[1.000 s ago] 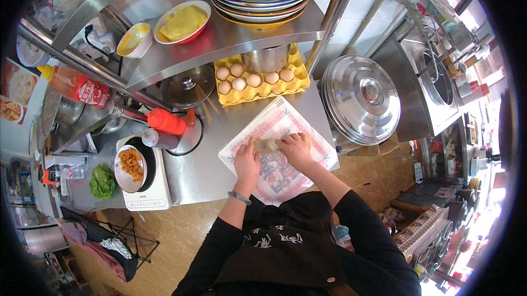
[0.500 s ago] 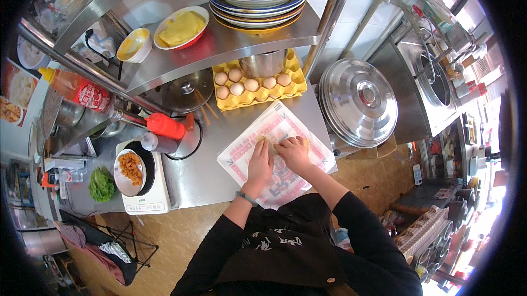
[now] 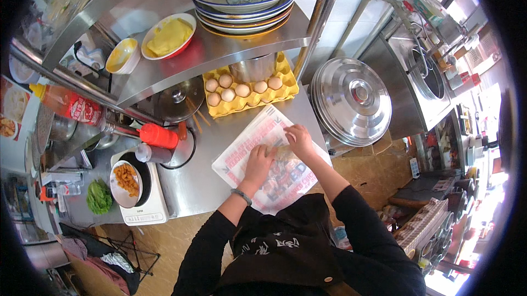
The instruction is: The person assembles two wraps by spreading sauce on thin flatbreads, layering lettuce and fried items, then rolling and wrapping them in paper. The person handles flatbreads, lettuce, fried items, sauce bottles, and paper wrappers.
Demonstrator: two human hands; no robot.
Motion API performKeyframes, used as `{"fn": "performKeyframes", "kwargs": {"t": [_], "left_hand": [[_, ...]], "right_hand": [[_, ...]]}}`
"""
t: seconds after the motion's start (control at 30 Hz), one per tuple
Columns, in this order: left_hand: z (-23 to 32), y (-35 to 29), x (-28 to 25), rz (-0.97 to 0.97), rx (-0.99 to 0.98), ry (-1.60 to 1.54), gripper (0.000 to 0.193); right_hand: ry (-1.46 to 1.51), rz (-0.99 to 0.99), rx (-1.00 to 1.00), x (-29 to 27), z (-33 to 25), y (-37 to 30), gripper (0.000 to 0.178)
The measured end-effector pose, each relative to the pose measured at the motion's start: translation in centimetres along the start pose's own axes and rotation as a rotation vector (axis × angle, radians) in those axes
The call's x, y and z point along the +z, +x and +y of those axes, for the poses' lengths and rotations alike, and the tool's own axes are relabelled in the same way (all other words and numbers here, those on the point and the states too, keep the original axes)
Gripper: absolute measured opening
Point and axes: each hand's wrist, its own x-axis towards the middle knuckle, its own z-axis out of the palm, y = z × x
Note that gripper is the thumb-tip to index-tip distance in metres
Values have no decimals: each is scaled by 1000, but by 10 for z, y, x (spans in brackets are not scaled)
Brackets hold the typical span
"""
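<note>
A stack of printed paper sheets (image 3: 241, 148), white with red and dark print, lies on the steel counter in front of me. On it sits a small pale tan, soft-looking piece (image 3: 284, 154), partly covered by my hands. My left hand (image 3: 259, 165), a dark band at its wrist, has its fingers bent and closed against the left end of this piece. Beyond the piece's right end is my right hand (image 3: 300, 141), fingers curled together near the paper's upper right edge. Whatever its fingertips hold is too small to make out.
A yellow tray of eggs (image 3: 211, 110) stands behind the paper, under a steel shelf (image 3: 219, 48) with stacked bowls. Left are a red squeeze bottle (image 3: 158, 136), a white cooker (image 3: 145, 211) with a bowl of orange-brown pieces, and green leaves (image 3: 99, 197). A lidded steel pot (image 3: 340, 93) stands right.
My right hand has moved away from my left, up and to the right, and its fingers have curled in. More of the tan piece shows between the hands. The whole view has shifted slightly.
</note>
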Motion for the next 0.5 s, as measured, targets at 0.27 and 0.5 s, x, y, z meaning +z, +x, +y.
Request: {"fn": "performKeyframes", "kwargs": {"t": [0.27, 0.5], "left_hand": [[3, 5, 3, -75, -41, 80, 45], [3, 6, 0, -65, -38, 19, 42]], "right_hand": [[-475, -179, 176, 28, 3, 61, 15], [-507, -412, -224, 14, 3, 92, 42]]}}
